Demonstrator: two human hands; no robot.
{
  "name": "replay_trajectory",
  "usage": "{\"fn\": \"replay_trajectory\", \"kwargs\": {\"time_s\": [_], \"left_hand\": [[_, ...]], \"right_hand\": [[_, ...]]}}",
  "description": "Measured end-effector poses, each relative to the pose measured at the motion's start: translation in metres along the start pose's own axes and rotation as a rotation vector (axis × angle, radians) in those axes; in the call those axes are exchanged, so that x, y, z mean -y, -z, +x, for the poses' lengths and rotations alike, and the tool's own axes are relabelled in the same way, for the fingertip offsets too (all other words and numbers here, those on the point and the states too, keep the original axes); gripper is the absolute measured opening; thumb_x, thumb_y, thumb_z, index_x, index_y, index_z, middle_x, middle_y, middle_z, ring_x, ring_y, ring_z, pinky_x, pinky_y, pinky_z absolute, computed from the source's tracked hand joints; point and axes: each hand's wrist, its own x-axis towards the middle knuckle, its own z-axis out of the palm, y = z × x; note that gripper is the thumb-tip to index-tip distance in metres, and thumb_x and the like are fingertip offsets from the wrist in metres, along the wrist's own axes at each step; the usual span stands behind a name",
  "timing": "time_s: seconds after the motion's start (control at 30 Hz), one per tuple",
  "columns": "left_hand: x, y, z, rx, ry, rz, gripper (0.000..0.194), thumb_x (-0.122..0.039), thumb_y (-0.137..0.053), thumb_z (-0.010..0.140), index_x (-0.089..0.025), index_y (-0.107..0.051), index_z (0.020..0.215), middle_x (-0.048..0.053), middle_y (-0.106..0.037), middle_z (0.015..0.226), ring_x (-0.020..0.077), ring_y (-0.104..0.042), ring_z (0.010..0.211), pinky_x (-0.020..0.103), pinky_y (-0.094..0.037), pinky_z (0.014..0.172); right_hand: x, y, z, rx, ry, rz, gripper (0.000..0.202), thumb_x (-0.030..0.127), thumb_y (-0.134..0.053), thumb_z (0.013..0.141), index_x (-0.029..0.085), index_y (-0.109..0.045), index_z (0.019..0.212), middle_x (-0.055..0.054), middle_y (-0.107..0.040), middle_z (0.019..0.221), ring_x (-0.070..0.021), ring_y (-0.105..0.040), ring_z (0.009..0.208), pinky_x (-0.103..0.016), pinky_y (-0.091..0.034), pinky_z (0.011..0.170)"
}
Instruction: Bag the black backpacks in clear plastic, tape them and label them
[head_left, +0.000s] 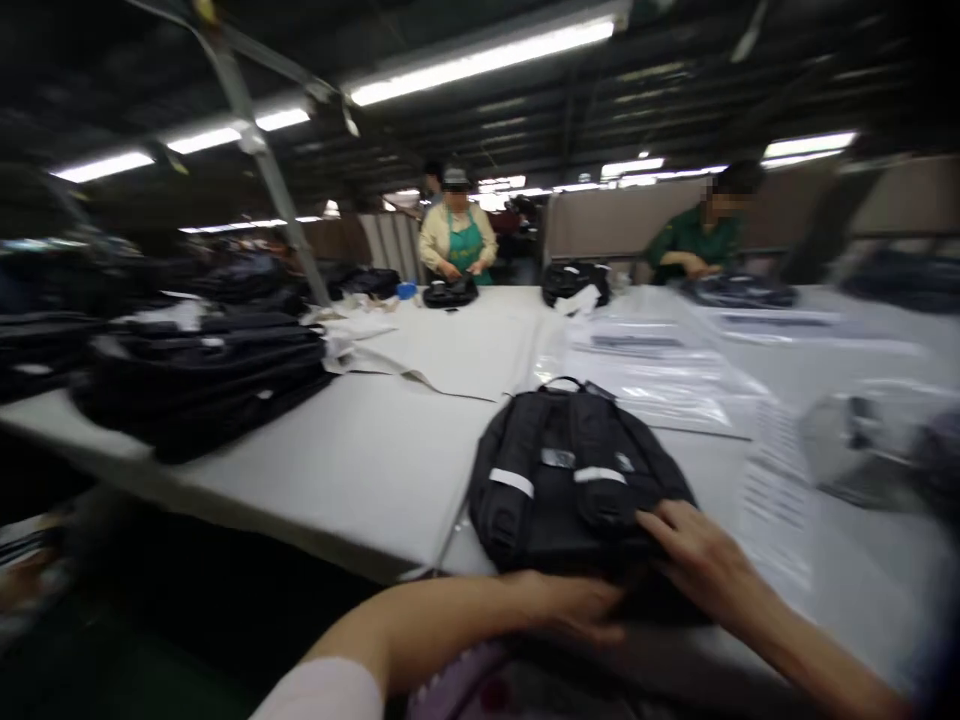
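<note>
Pale pinkish-white plain sleeve on left arm, both forearms bare, left hand and right hand without gloves, lilac patterned cloth at the body, blurred.

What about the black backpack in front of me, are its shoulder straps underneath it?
No, both shoulder straps lie on the upward side of the backpack, each showing a white band.

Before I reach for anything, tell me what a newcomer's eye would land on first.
Probably the black backpack at the near edge of the pale table, straps up with white bands across them, the left hand and right hand at its near side. Next, perhaps, the heap of dark bags to the left, and the bright tube light overhead.
</note>
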Motion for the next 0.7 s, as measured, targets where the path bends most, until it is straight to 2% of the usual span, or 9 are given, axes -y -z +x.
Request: {"fn": "replay_trajectory", "kwargs": {"time_s": [0.03, 0.07, 0.17, 0.27, 0.37, 0.43, 0.6, 0.7], "left_hand": [[0.001, -0.004, 0.003, -0.034, -0.005, -0.018, 0.075, -0.039, -0.047, 0.084, -0.01, -0.013, 0.145, 0.017, -0.051, 0.127, 0.0286, -0.055, 0.106, 0.038, -0.043, 0.094], [0.004, -0.009, 0.006, -0.065, -0.007, -0.03, 0.073, -0.036, -0.045, 0.085, -0.011, -0.012, 0.145, 0.018, -0.049, 0.13, 0.0304, -0.054, 0.109, 0.043, -0.039, 0.096], [0.014, -0.022, 0.012, -0.116, -0.022, 0.014, 0.067, -0.035, -0.049, 0.084, -0.018, -0.022, 0.143, 0.014, -0.043, 0.137, 0.0314, -0.047, 0.117, 0.046, -0.03, 0.103], [0.017, -0.028, 0.012, -0.141, -0.044, 0.069, 0.064, -0.034, -0.052, 0.082, -0.02, -0.028, 0.14, 0.011, -0.042, 0.138, 0.0315, -0.043, 0.121, 0.046, -0.025, 0.106], [0.014, -0.028, 0.013, -0.154, -0.052, 0.084, 0.057, -0.031, -0.047, 0.085, -0.02, -0.03, 0.138, 0.01, -0.045, 0.136, 0.03, -0.042, 0.121, 0.045, -0.024, 0.107], [0.014, -0.028, 0.014, -0.154, -0.055, 0.085, 0.055, -0.031, -0.047, 0.085, -0.02, -0.032, 0.137, 0.009, -0.046, 0.135, 0.0297, -0.042, 0.121, 0.044, -0.023, 0.107], [0.012, -0.025, 0.014, -0.16, -0.051, 0.089, 0.059, -0.034, -0.05, 0.083, -0.02, -0.032, 0.137, 0.009, -0.048, 0.132, 0.03, -0.044, 0.118, 0.045, -0.025, 0.106], [0.011, -0.022, 0.009, -0.174, -0.027, 0.079, 0.058, -0.035, -0.047, 0.085, -0.021, -0.03, 0.139, 0.009, -0.051, 0.129, 0.0297, -0.047, 0.116, 0.045, -0.027, 0.104]], "right_hand": [[0.002, 0.009, 0.003, 0.099, -0.027, 0.012, 0.033, 0.009, -0.055, 0.071, 0.02, -0.06, 0.101, -0.007, -0.055, 0.084, -0.0211, -0.052, 0.079, -0.031, -0.046, 0.068], [0.002, 0.016, 0.006, 0.157, -0.054, 0.029, 0.03, 0.012, -0.057, 0.073, 0.02, -0.06, 0.102, -0.007, -0.055, 0.086, -0.0213, -0.052, 0.081, -0.031, -0.046, 0.071], [0.0, 0.018, 0.002, 0.24, -0.08, 0.033, 0.045, 0.018, -0.061, 0.073, 0.02, -0.053, 0.117, -0.011, -0.053, 0.106, -0.0253, -0.05, 0.096, -0.038, -0.045, 0.081], [-0.003, -0.002, -0.021, 0.157, -0.081, 0.024, 0.051, 0.013, -0.057, 0.073, 0.018, -0.049, 0.124, -0.012, -0.053, 0.11, -0.0268, -0.048, 0.101, -0.041, -0.044, 0.083], [-0.007, -0.029, -0.041, -0.01, -0.05, 0.045, 0.035, 0.014, -0.049, 0.078, 0.014, -0.055, 0.113, -0.013, -0.055, 0.098, -0.0257, -0.049, 0.091, -0.041, -0.045, 0.08], [-0.009, -0.033, -0.044, -0.057, -0.042, 0.055, 0.029, 0.016, -0.048, 0.08, 0.013, -0.057, 0.107, -0.013, -0.055, 0.095, -0.0257, -0.049, 0.09, -0.042, -0.045, 0.079], [-0.007, -0.008, -0.029, 0.165, -0.041, 0.076, 0.042, 0.025, -0.061, 0.075, 0.016, -0.052, 0.115, -0.012, -0.054, 0.104, -0.0255, -0.048, 0.093, -0.039, -0.043, 0.079], [-0.008, -0.008, -0.023, 0.169, -0.001, 0.023, 0.027, 0.022, -0.057, 0.077, 0.012, -0.056, 0.101, -0.011, -0.056, 0.093, -0.0237, -0.048, 0.085, -0.037, -0.043, 0.076]]}}
